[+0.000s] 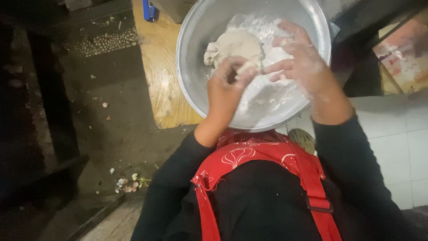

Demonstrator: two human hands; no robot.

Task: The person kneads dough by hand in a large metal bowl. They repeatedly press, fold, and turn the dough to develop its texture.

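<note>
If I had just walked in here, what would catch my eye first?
Most likely the big metal bowl at top centre, holding a pale lump of dough amid loose flour. Over it, the left hand pinches a small piece of dough while the flour-dusted right hand spreads its fingers beside it. Below, a bright red apron stands out against black sleeves.
</note>
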